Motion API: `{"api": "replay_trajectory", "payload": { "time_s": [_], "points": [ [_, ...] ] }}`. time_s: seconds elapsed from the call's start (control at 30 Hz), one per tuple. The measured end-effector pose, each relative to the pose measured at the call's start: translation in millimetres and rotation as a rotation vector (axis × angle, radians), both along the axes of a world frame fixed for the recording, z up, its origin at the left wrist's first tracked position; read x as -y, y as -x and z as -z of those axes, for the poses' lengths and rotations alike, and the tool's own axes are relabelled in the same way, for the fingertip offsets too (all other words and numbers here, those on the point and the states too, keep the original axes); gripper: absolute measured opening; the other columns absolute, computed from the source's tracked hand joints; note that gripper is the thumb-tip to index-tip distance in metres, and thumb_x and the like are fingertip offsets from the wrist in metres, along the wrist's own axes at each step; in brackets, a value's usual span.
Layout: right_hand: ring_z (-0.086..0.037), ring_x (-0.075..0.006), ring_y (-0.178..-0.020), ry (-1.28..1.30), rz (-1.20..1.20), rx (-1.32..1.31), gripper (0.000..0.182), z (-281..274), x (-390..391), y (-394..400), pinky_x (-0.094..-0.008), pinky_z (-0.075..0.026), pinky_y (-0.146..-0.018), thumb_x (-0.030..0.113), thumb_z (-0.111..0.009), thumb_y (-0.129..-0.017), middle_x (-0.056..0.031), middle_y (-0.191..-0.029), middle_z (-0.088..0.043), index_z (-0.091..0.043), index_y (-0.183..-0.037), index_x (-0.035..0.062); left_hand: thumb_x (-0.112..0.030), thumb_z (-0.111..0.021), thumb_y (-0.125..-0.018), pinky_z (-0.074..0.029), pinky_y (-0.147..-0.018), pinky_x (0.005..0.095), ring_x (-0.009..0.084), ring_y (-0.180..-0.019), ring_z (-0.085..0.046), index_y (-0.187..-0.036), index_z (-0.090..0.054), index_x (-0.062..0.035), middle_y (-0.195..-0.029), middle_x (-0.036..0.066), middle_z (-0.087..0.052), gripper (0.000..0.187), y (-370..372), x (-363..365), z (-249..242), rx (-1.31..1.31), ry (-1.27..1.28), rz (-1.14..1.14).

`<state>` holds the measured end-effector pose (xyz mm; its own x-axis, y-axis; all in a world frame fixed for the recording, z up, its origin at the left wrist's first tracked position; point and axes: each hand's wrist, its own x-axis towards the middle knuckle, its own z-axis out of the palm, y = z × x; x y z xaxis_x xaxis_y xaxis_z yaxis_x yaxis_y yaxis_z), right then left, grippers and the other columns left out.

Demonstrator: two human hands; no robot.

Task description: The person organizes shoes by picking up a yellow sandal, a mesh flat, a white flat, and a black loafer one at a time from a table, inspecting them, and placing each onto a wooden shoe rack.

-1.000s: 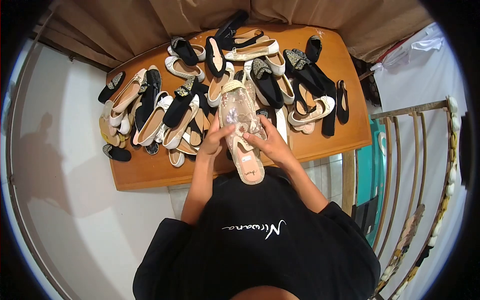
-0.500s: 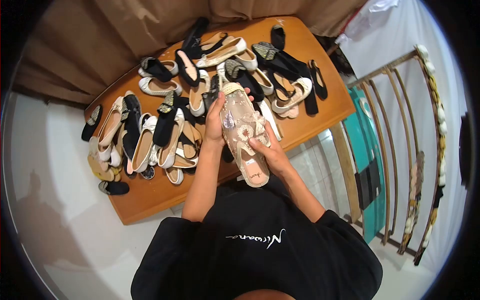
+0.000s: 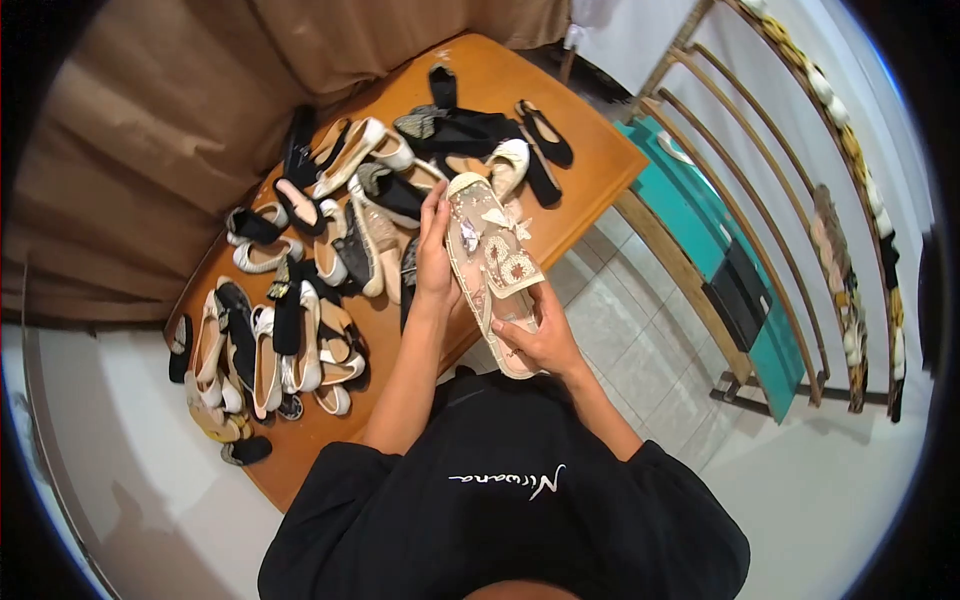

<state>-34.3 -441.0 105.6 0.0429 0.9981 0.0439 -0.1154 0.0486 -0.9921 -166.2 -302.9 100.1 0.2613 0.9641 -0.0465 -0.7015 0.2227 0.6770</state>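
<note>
Both my hands hold one beige shoe (image 3: 487, 235) in front of my chest, its toe pointing away from me. It is an open-backed mule with a sheer, embroidered upper, a small bow and a pinkish insole. My left hand (image 3: 437, 258) is closed round its left edge near the toe. My right hand (image 3: 545, 338) grips it toward the heel, thumb on the insole and fingers hidden beneath. Beyond the hands, a black flat shoe with a patterned toe (image 3: 390, 192) and white flats (image 3: 508, 165) lie on the table.
Many black, white and tan shoes are heaped on the brown wooden table (image 3: 590, 150). A brown curtain (image 3: 180, 130) hangs behind it. To the right a wooden rack (image 3: 745, 130) with braided strips stands by a teal board (image 3: 700, 215). Tiled floor (image 3: 625, 320) lies between.
My view has turned to the right, so the table appears shifted left. My right hand has slid toward the shoe's heel, its thumb now on the insole. My left hand keeps its hold.
</note>
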Motion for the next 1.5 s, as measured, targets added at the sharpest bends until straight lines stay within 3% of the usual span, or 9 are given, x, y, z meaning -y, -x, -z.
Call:
{"api": "replay_trajectory", "payload": {
  "time_s": [0.1, 0.37, 0.67, 0.73, 0.93, 1.07, 1.2, 1.43, 1.5],
  "points": [
    [-0.048, -0.0258, -0.140, -0.016, 0.093, 0.025, 0.087, 4, 17, -42, -0.0390, -0.035, -0.118, 0.009, -0.078, -0.084, -0.0192, -0.151, -0.051, -0.034, -0.158, -0.0013, -0.022, -0.050, -0.110, -0.047, -0.112, 0.0401, 0.0250, -0.137, -0.052, -0.154, -0.035, -0.0069, -0.151, 0.014, -0.049, 0.049, -47, 27, -13, 0.046, 0.022, 0.109],
    [-0.047, -0.0284, -0.143, -0.062, 0.327, 0.042, 0.082, 3, 80, -153, -0.0396, -0.035, -0.120, 0.007, -0.077, -0.085, -0.0186, -0.154, -0.050, -0.038, -0.158, 0.0014, -0.011, -0.070, -0.095, -0.041, -0.117, 0.0419, 0.0281, -0.141, -0.048, -0.163, -0.019, -0.0041, -0.155, 0.018, -0.044, 0.085, -183, 93, -15, -0.024, -0.074, 0.373],
    [-0.052, -0.0254, -0.137, -0.081, 0.523, -0.010, 0.082, -9, 150, -251, -0.0386, -0.042, -0.114, 0.014, -0.075, -0.092, -0.0193, -0.153, -0.048, -0.032, -0.161, 0.0023, 0.005, -0.061, -0.097, -0.055, -0.102, 0.0367, 0.0225, -0.123, -0.063, -0.159, -0.030, -0.0029, -0.142, 0.016, -0.057, 0.070, -314, 139, -10, -0.057, -0.033, 0.480],
    [-0.059, -0.0226, -0.127, -0.064, 0.609, -0.237, 0.078, -10, 170, -275, -0.0364, -0.047, -0.107, 0.015, -0.073, -0.095, -0.0186, -0.143, -0.056, -0.032, -0.160, 0.0018, 0.005, -0.060, -0.097, -0.057, -0.099, 0.0370, 0.0231, -0.121, -0.065, -0.159, -0.031, -0.0039, -0.142, 0.016, -0.058, 0.069, -348, 145, -5, -0.019, 0.055, 0.547],
    [-0.065, -0.0192, -0.111, 0.060, 0.657, -0.241, 0.065, 15, 212, -317, -0.0322, -0.052, -0.094, 0.017, -0.070, -0.098, -0.0146, -0.122, -0.068, -0.043, -0.154, 0.0003, 0.005, -0.057, -0.099, -0.058, -0.101, 0.0414, 0.0280, -0.123, -0.065, -0.158, -0.033, -0.0034, -0.143, 0.019, -0.057, 0.064, -414, 150, 9, -0.001, 0.113, 0.684],
    [-0.064, -0.0168, -0.110, 0.083, 0.705, -0.236, 0.073, 17, 228, -338, -0.0284, -0.054, -0.086, 0.009, -0.079, -0.090, -0.0134, -0.129, -0.062, -0.044, -0.154, -0.0012, 0.005, -0.058, -0.098, -0.058, -0.102, 0.0417, 0.0287, -0.123, -0.065, -0.158, -0.033, -0.0030, -0.144, 0.020, -0.057, 0.065, -462, 143, 25, -0.010, 0.120, 0.740],
    [-0.065, -0.0188, -0.111, 0.000, 0.742, -0.182, 0.087, 25, 215, -372, -0.0312, -0.059, -0.092, -0.006, -0.082, -0.080, -0.0120, -0.146, -0.046, -0.041, -0.156, 0.0010, 0.006, -0.059, -0.098, -0.058, -0.102, 0.0426, 0.0304, -0.125, -0.064, -0.159, -0.031, -0.0040, -0.144, 0.021, -0.056, 0.068, -518, 123, 39, -0.027, 0.094, 0.778],
    [-0.066, -0.0226, -0.115, 0.093, 0.855, -0.015, 0.091, 17, 165, -471, -0.0352, -0.062, -0.090, -0.008, -0.083, -0.077, -0.0126, -0.151, -0.041, -0.041, -0.157, 0.0026, 0.001, -0.052, -0.083, -0.053, -0.109, 0.0458, 0.0322, -0.130, -0.059, -0.157, -0.034, -0.0061, -0.148, 0.018, -0.052, 0.077, -636, 84, 22, -0.014, 0.065, 0.905],
    [-0.060, -0.0254, -0.128, 0.201, 0.878, 0.173, 0.099, 6, 150, -499, -0.0341, -0.060, -0.095, -0.005, -0.086, -0.074, -0.0130, -0.156, -0.035, -0.037, -0.159, 0.0030, 0.002, -0.054, -0.082, -0.051, -0.109, 0.0443, 0.0312, -0.131, -0.058, -0.155, -0.036, -0.0049, -0.147, 0.018, -0.053, 0.076, -673, 65, 14, -0.008, 0.042, 0.944]
  ]
}}
